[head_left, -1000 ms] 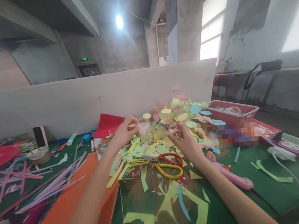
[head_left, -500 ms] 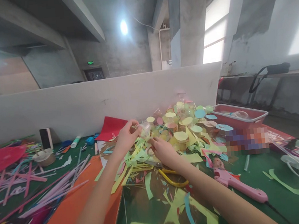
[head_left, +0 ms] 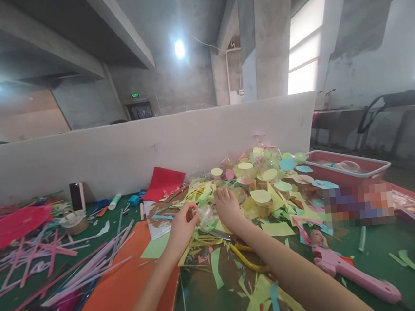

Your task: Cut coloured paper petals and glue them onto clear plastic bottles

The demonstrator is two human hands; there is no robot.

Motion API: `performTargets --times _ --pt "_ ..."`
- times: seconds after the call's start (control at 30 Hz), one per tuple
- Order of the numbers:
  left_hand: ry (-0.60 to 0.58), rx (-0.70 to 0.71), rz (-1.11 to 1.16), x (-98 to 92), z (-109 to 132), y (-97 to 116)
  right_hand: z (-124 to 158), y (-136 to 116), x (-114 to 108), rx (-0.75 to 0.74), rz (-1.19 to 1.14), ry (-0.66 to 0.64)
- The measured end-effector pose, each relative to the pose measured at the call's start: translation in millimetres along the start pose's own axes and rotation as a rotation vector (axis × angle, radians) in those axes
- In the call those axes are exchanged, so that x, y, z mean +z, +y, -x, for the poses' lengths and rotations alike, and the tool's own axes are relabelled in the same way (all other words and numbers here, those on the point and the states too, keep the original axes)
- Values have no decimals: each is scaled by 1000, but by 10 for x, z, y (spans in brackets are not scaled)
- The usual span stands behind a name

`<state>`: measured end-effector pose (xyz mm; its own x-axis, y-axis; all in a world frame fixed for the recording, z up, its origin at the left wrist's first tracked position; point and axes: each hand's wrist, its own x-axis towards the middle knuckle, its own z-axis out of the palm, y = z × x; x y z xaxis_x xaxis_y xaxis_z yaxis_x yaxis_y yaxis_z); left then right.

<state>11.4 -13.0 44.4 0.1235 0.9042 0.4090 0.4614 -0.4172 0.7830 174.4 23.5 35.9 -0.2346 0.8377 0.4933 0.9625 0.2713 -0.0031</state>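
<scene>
My left hand (head_left: 183, 226) pinches a small clear plastic cup-like piece (head_left: 206, 217) between thumb and fingers, above the paper scraps. Just right of it, my right hand (head_left: 228, 208) rests at the heap of yellow and green paper strips (head_left: 196, 194), palm down. Its fingers are curled, and whatever is under them is hidden. Scissors with yellow handles (head_left: 246, 264) lie beneath my right wrist, partly covered. Right behind that hand stand clear cups topped with round paper pieces, such as a yellow disc (head_left: 261, 197) and a blue disc (head_left: 287, 164).
A pink glue gun (head_left: 354, 272) lies at the right, before a red bin (head_left: 352, 173). Orange card (head_left: 121, 286), purple straws (head_left: 93, 264) and a paper cup (head_left: 73, 224) are at the left. A white panel (head_left: 119, 154) stands behind the table.
My right hand has moved away from the clear piece, up and to the right over the scraps. My left hand has come lower and nearer with the piece. The view has shifted slightly.
</scene>
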Motion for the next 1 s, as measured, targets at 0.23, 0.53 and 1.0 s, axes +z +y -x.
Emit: performTargets --times 0.23,0.53,1.0 --pt "8 -5 67 36 38 -58 441 -10 -387 -111 -10 39" --pt "-105 18 194 232 167 80 789 62 -571 -265 -277 91" --pt "-65 -2 216 91 113 -21 758 250 -572 -173 -483 25"
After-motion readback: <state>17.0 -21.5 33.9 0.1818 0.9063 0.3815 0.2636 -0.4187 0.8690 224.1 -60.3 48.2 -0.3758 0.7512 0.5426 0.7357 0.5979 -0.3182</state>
